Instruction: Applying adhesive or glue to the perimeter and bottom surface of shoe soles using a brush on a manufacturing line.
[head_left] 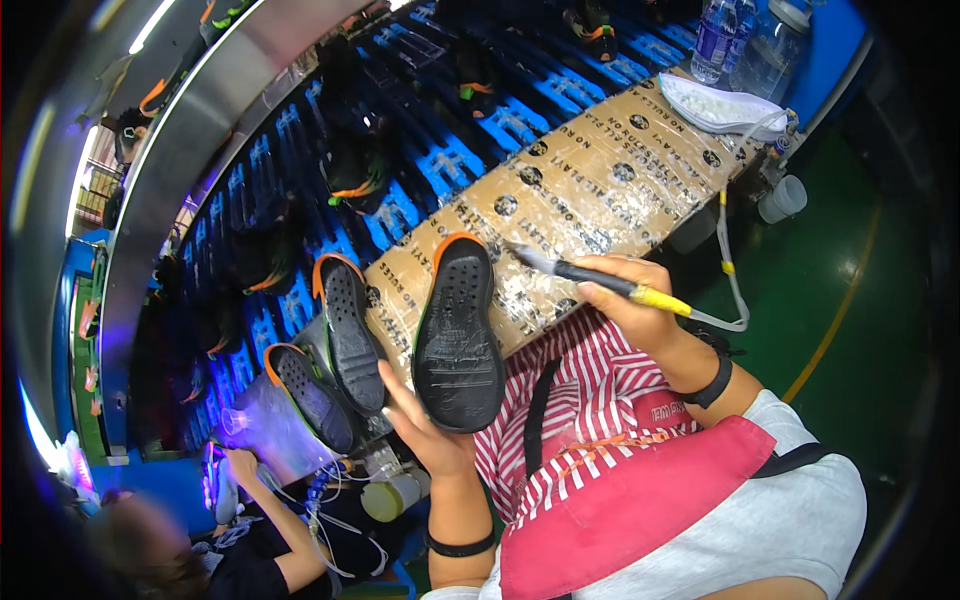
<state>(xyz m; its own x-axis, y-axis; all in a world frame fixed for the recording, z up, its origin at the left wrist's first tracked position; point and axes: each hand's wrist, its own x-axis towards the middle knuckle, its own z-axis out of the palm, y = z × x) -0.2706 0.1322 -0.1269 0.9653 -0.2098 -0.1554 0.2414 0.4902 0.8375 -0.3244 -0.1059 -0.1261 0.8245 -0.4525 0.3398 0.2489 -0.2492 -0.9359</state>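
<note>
A black shoe sole with an orange-rimmed far end and a row of small holes stands over the near edge of the cardboard-covered bench. My left hand grips it low on its left side, its fingers partly behind it. In my right hand is a brush with a black and yellow handle, its bristles close to the sole's upper right edge; a clear tube runs from the handle. Two similar soles lie left of the held one.
Cardboard, smeared with glossy residue, covers the bench. Beyond it runs a conveyor with blue holders and dark shoe parts. A white tray and bottles stand at the far right; a white cup hangs below. Another person works at lower left.
</note>
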